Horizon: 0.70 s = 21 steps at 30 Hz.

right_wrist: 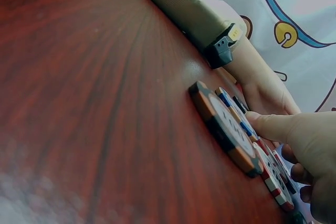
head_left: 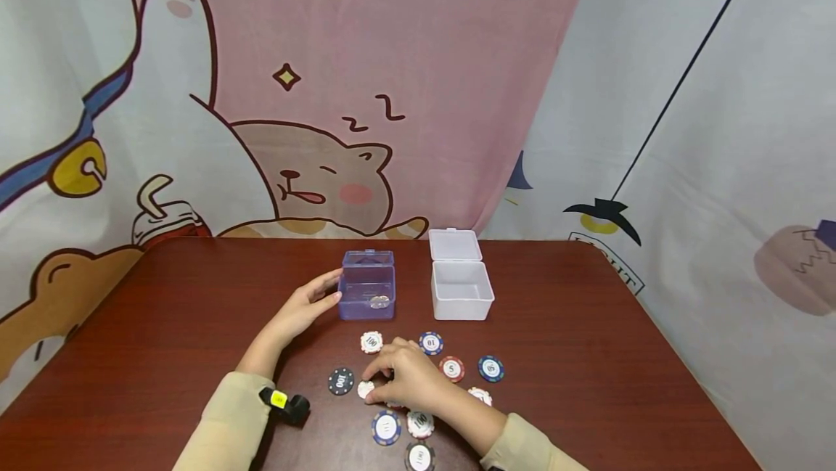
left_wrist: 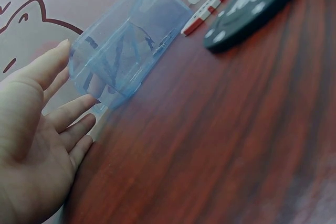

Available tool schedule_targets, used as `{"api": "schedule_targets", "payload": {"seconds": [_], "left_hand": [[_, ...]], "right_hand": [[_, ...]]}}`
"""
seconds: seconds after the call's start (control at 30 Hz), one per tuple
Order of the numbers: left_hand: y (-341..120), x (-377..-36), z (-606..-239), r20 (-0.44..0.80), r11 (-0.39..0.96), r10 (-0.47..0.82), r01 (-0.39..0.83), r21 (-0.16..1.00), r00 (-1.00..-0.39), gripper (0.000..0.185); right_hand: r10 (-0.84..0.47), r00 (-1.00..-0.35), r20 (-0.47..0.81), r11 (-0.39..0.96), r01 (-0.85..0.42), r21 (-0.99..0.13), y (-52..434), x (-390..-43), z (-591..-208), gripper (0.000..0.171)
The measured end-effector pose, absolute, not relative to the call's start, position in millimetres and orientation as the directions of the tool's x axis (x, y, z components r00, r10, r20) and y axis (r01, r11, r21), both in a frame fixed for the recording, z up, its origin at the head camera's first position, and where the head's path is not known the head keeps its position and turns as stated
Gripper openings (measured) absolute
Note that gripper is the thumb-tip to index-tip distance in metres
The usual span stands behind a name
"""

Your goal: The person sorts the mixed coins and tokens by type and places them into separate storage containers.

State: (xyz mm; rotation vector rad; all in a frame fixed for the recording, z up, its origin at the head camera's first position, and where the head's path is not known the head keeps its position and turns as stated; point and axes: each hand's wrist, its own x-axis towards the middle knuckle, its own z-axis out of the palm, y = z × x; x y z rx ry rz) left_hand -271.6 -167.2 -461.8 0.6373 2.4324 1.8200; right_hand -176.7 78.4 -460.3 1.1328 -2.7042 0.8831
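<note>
Chips lie scattered on the table [head_left: 588, 326]. The right hand [head_left: 408, 377] curls its fingertips around a white chip [head_left: 366, 388]; the left hand [head_left: 303, 308], fingers straight, steadies the blue box [head_left: 368, 286]. A weak pinch could drop the chip among its close neighbours.

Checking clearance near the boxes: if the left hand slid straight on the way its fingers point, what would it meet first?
The left hand would meet the blue transparent box; its fingertips already seem to touch it.
</note>
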Motion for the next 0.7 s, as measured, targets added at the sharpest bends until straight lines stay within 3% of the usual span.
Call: {"api": "schedule_targets", "payload": {"seconds": [0.33,0.7], "left_hand": [[-162,-252,-433,0.208,0.232,0.359,0.303,0.924,-0.91,0.051],[-168,-274,-466,0.222,0.235,0.347,0.313,0.92,-0.911,0.051]], "right_hand": [[-0.662,-0.695,0.281,0.548,-0.705,-0.451,79,-177,-461,0.02],[-0.634,-0.725,0.271,0.573,-0.675,-0.464,78,-175,-460,0.02]]}}
